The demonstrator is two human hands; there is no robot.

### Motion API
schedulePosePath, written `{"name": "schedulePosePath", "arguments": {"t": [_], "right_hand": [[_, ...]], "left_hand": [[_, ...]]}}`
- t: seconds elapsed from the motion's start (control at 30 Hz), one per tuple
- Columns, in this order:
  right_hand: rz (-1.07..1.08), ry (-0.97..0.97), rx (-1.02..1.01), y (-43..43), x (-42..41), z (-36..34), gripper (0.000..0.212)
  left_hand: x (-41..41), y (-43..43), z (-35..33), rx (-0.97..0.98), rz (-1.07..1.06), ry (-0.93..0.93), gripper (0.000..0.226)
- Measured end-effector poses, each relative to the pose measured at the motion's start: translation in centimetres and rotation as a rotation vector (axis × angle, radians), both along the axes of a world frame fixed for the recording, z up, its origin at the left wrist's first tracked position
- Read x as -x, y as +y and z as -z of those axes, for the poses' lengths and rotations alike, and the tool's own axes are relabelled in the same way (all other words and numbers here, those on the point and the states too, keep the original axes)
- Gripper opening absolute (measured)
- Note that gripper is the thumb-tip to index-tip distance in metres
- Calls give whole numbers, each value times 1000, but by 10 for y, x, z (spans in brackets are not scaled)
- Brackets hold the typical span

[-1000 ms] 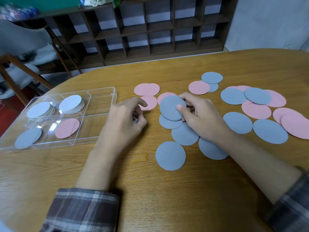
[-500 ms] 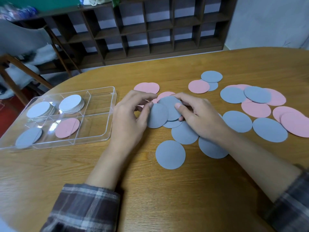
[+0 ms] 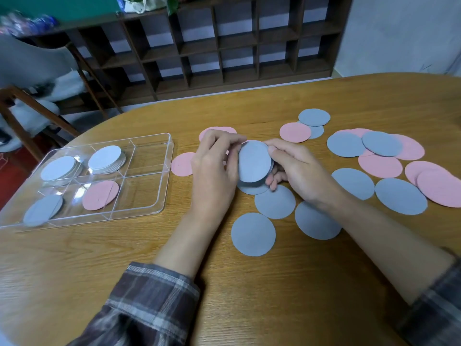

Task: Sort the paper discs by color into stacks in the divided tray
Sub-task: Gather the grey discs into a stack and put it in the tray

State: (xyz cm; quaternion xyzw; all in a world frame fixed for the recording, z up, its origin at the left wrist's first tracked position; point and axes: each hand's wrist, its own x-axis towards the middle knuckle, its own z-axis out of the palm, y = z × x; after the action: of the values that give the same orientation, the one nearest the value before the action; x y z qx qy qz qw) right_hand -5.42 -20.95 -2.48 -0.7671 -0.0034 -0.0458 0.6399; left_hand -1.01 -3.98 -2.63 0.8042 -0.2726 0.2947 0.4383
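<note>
A small stack of blue paper discs is lifted just above the table, held between both hands. My left hand grips its left edge with thumb and curled fingers. My right hand pinches its right edge, fingers underneath. More blue discs lie loose below my hands, and pink discs and blue ones are spread to the right. The clear divided tray at left holds two pale blue stacks at the back, a blue disc front left and a pink disc beside it.
The wooden table's curved far edge runs behind the discs. A chair stands beyond the tray at left, and a dark cubby shelf lines the back wall. One pink disc lies between tray and my left hand.
My left hand moved right from the table to the blue discs. Both hands have lifted and squared the discs into one stack, now tilted toward me.
</note>
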Motion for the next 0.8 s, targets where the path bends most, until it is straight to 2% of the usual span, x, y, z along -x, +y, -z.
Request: {"name": "schedulePosePath", "arguments": {"t": [0.13, 0.2, 0.3, 0.4, 0.5, 0.6, 0.7, 0.8], "right_hand": [[-55, 11, -14, 3, 4, -4, 30], [-86, -41, 101, 4, 7, -6, 17], [-10, -95, 285, -2, 9, -6, 16], [130, -131, 524, -14, 7, -9, 15], [175, -139, 604, -20, 6, -9, 19], [172, -185, 666, -19, 6, -7, 16], [183, -227, 683, -20, 7, -7, 13], [185, -248, 669, -19, 8, -7, 15]], "left_hand": [[-4, 1, 6, -54, -12, -38, 16], [-3, 0, 6, -67, -13, -31, 16], [0, 0, 4, -68, 13, 21, 14], [-3, 8, 5, -128, 83, 180, 11], [-3, 16, 9, -356, 189, 354, 33], [1, 20, 9, -464, 213, 369, 54], [0, 24, 8, -464, 215, 337, 49], [2, 25, 6, -465, 216, 271, 32]]}}
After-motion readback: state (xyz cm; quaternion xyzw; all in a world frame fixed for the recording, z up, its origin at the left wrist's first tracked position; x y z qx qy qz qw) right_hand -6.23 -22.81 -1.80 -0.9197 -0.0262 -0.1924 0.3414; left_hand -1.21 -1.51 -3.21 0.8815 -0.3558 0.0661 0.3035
